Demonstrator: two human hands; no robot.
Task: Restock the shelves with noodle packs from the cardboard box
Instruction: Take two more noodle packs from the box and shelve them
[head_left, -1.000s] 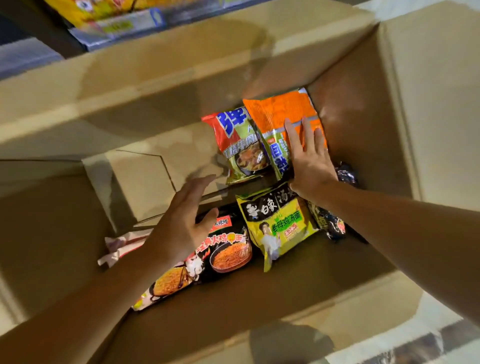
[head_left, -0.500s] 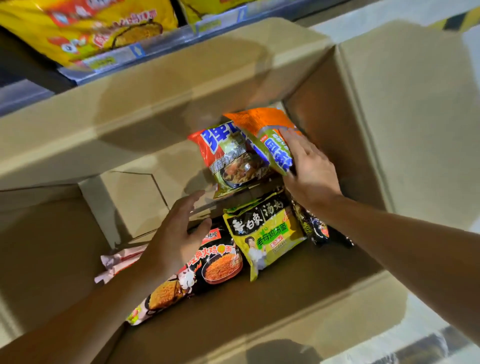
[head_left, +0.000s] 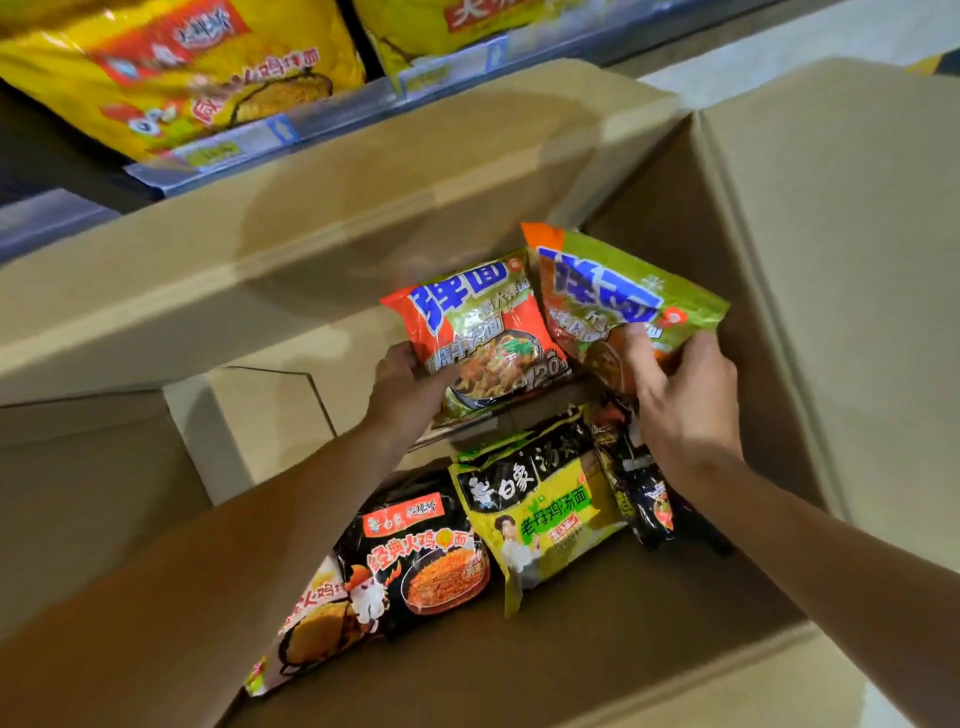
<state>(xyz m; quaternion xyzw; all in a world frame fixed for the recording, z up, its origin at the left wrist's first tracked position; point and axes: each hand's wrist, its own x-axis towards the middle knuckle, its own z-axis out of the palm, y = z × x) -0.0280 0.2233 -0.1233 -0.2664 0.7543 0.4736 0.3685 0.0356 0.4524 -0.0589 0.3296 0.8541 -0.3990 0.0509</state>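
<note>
Noodle packs in crinkly film look light and soft-skinned, with a brittle block inside that would crack under a hard squeeze; the glossy wrap may slide, so a hold across the lower edge with the thumb on the face seems safest. The left hand (head_left: 410, 387) grips the red-and-green pack (head_left: 480, 332) at its lower left corner, fingers beneath. The right hand (head_left: 685, 400) pinches the orange-and-green pack (head_left: 618, 301) at its bottom edge, thumb pressed on the front. Both packs stand raised above their grips, tilted toward the far wall of the cardboard box (head_left: 779, 322). Below lie the yellow-green pack (head_left: 540, 514) and black pack (head_left: 415, 551).
</note>
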